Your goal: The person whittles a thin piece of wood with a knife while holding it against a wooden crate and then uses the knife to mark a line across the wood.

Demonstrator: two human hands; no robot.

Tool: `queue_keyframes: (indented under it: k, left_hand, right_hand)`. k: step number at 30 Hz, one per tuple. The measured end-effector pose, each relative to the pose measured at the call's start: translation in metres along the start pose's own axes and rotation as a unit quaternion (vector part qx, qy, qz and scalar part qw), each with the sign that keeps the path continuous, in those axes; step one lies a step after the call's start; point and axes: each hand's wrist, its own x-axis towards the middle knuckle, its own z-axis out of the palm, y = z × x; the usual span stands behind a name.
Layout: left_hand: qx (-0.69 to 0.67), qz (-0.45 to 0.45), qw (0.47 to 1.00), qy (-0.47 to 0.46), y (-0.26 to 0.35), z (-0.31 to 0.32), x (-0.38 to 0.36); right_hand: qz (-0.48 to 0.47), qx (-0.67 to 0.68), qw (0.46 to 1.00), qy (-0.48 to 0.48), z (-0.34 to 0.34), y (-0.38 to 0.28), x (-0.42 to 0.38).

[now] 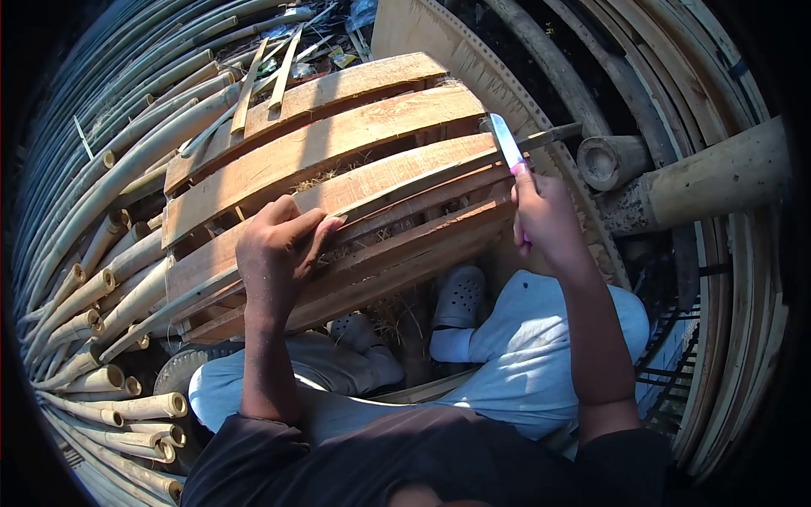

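Note:
My left hand (pixel 283 245) is closed around a long, thin bamboo strip (pixel 405 194), pinching it along the front edge of a slatted wooden pallet (pixel 372 122). The strip runs from the lower left to beyond the pallet's right end. In my right hand (pixel 547 211) is a knife (pixel 506 139) with a pink-purple handle, its fingers wrapped round the grip. The bright blade points up and away, overlapping the strip near its right end.
Two short slats (pixel 285 69) rest across the pallet's back left. Bamboo poles (pixel 127 182) are stacked at the left. A thick bamboo pole (pixel 718 177) lies at the right beside long split strips (pixel 739 338). Behind the pallet is a brown panel (pixel 431 38).

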Motion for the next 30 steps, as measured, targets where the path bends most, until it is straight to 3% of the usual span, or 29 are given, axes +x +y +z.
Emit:
queue_keyframes:
  k: [1, 2, 4, 7, 9, 10, 13, 14, 16, 18, 19, 23, 26, 27, 28, 30]
  left_hand:
    - [0.001, -0.005, 1.000, 0.001, 0.001, 0.000, 0.000]
    - [0.003, -0.011, 1.000, 0.003, 0.001, 0.000, 0.001]
    - [0.005, -0.007, 1.000, 0.004, -0.001, -0.001, 0.001]
    - [0.003, -0.006, 1.000, 0.001, 0.000, 0.000, 0.001]
    - [-0.002, -0.011, 1.000, 0.006, 0.001, -0.001, 0.000]
    - [0.008, -0.009, 1.000, -0.002, 0.001, -0.001, 0.000]
    - [0.015, -0.006, 1.000, -0.009, 0.000, -0.001, 0.002]
    - [0.012, -0.011, 1.000, -0.006, -0.001, -0.002, 0.001]
    - [0.010, -0.009, 1.000, -0.003, 0.000, -0.001, 0.001]
    - [0.008, -0.005, 1.000, 0.004, 0.000, -0.003, 0.001]
    - [0.006, -0.007, 1.000, -0.005, 0.000, -0.004, 0.001]
    - [0.003, -0.001, 1.000, -0.007, -0.002, -0.002, 0.001]
    - [-0.004, -0.009, 1.000, -0.007, 0.000, -0.003, 0.001]
    - [-0.004, -0.008, 1.000, -0.007, -0.001, -0.003, 0.002]
    - [-0.003, -0.008, 1.000, -0.010, -0.002, -0.003, 0.002]
    - [-0.002, -0.010, 1.000, -0.017, -0.002, -0.003, 0.002]
  right_hand:
    - [-0.071, -0.014, 0.997, 0.021, 0.009, 0.013, 0.002]
    - [-0.038, 0.054, 0.995, -0.077, 0.025, 0.023, -0.003]
    - [-0.055, 0.019, 0.994, -0.095, 0.047, 0.028, -0.020]
    - [-0.041, 0.088, 0.990, -0.104, 0.025, 0.016, -0.005]
    - [-0.051, 0.095, 0.993, 0.046, 0.027, 0.019, -0.001]
    - [-0.020, 0.123, 0.990, -0.064, 0.042, 0.024, -0.010]
    - [-0.025, 0.097, 0.990, -0.103, 0.044, 0.021, -0.012]
    - [0.014, 0.181, 0.980, -0.080, 0.032, 0.013, -0.008]
    - [-0.049, 0.117, 0.989, 0.079, 0.026, 0.015, 0.007]
    - [-0.048, 0.107, 0.989, -0.092, 0.050, 0.034, -0.004]
    - [0.007, 0.115, 0.984, -0.134, 0.056, 0.014, -0.026]
    - [0.028, 0.202, 0.973, -0.110, 0.026, 0.012, -0.006]
    - [-0.015, 0.086, 0.989, -0.119, 0.043, 0.023, -0.009]
    - [0.006, 0.112, 0.981, -0.156, 0.057, 0.019, -0.026]
    - [-0.047, 0.123, 0.982, -0.136, 0.061, 0.030, -0.022]
    - [0.027, 0.245, 0.967, -0.064, 0.035, 0.011, -0.014]
